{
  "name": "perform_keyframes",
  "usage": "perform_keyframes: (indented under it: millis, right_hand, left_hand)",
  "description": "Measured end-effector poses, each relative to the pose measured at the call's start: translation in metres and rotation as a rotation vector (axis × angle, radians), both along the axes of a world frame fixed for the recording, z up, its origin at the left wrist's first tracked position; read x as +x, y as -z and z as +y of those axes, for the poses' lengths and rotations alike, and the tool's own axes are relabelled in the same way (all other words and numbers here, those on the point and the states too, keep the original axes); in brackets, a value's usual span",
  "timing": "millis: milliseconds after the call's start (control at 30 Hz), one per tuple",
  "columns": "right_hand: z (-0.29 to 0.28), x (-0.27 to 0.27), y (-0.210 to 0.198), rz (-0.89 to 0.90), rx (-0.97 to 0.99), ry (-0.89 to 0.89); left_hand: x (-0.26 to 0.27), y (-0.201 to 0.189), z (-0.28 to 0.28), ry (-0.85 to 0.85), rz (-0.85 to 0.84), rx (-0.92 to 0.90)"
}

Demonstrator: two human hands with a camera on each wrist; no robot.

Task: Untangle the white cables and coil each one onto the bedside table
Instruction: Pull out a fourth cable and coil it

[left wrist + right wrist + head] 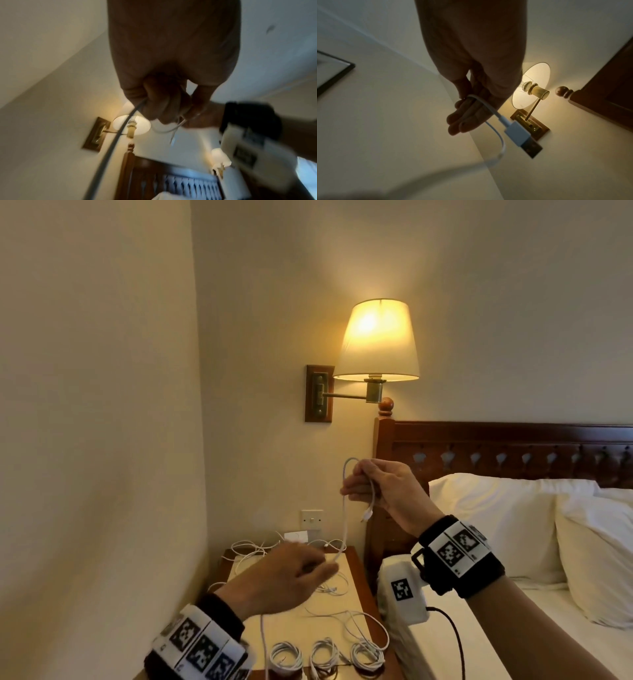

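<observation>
White cable [345, 508] between both hands (no legible writing)

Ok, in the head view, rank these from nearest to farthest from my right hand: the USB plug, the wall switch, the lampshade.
From the right hand:
1. USB plug, dangling just below it.
2. Wall switch, lower left on the wall.
3. Lampshade, well above.

My right hand [380, 491] is raised at about headboard height, its back toward me, thumb and fingers [462, 121] pinching a white cable [345, 518] near its plug end. My left hand [291, 577] is lower and further forward, palm down, its fingers curled around the same cable. Both forearms extend forward, and each wrist carries a black band with printed markers.
</observation>
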State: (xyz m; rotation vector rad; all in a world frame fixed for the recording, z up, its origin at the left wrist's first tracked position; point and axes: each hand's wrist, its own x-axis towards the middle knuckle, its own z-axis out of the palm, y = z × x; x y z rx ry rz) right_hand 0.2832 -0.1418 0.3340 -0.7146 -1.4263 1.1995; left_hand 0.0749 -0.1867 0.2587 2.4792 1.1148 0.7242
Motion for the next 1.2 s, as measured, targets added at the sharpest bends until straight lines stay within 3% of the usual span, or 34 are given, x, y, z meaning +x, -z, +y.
perform_keyframes:
  millis: [100,233,533,767,967,1067,1200]
  right_hand:
    - [-0.005,-0.004,0.002,-0.116,0.031,-0.014]
    - [-0.015,-0.007,0.001,-0.179,0.044,-0.079]
    - [-0.031,-0.023,0.009,0.016,-0.033,-0.248]
    - [-0.037,-0.030,0.022,0.187,-0.128,-0.382]
    - [-0.034,-0.028,0.021,0.395,-0.245,-0.385]
    - [-0.032,-0.017,0.017,0.431,-0.234,-0.351]
    - [-0.022,0.012,0.005,0.505,-0.216,-0.299]
  left_hand:
    - [0.007,-0.041,-0.012,0.043,-0.155,0.260]
    - [0.007,-0.067,-0.003,0.038,-0.179,0.465]
    - [0.009,-0.073,0.027,-0.174,-0.364,0.676]
    - [0.008,-0.059,0.037,-0.307,-0.446,0.595]
    - [0.000,-0.034,0.046,-0.229,-0.485,0.331]
    - [-0.016,-0.007,0.054,-0.184,-0.510,0.218]
    - [-0.044,0.047,0.060,-0.273,-0.461,0.112]
